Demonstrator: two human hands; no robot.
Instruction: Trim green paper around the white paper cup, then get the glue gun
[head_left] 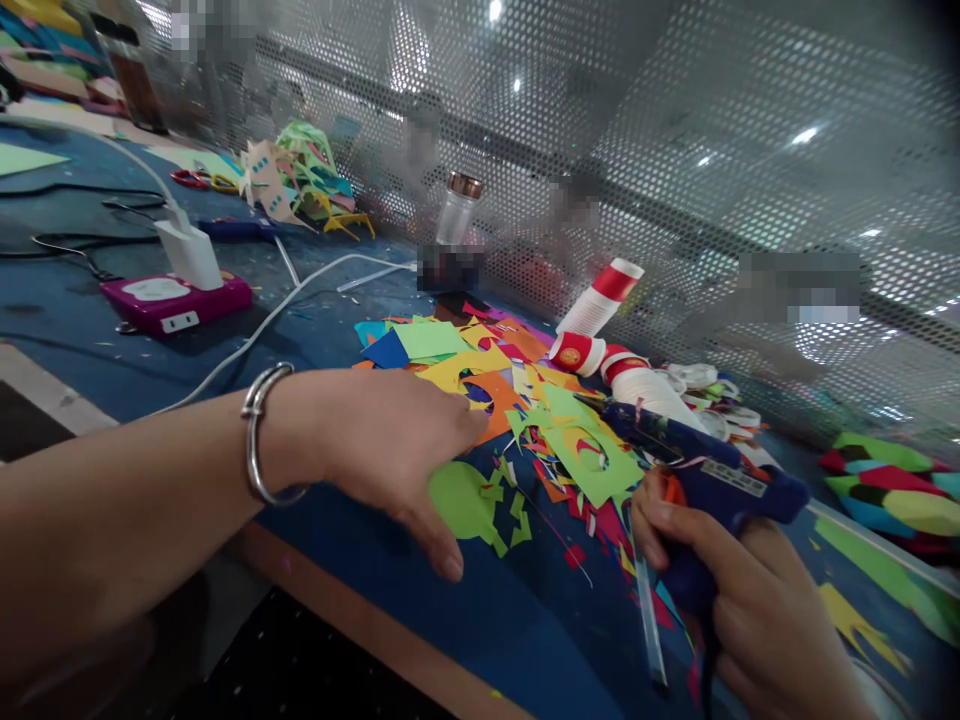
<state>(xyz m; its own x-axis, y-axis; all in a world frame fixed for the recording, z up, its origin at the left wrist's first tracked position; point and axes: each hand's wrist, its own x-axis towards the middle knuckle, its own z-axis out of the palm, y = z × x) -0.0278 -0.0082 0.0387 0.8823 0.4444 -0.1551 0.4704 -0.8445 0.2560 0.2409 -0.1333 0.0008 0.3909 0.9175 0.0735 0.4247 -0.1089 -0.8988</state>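
Observation:
My left hand (390,440), with a silver bangle on its wrist, reaches over the blue table, thumb spread from the fingers. It holds nothing that I can see. Close by its thumb lies a light green paper cutout (459,503). My right hand (757,610) grips a dark blue hot glue gun (724,488), a finger at the orange trigger and the nozzle aimed toward the paper pile. Below the gun is a clear glue stick (649,620). Ahead of both hands spread coloured paper scraps (431,340), including a green sheet with a cut hole (559,430).
Red-and-white paper cups (596,300) lean near the perforated metal screen (660,150). At left sits a purple power strip (191,305) with a white cable (262,325) crossing the table. Another glue gun (240,230), scissors (206,181) and a clear bottle (457,210) stand or lie farther back.

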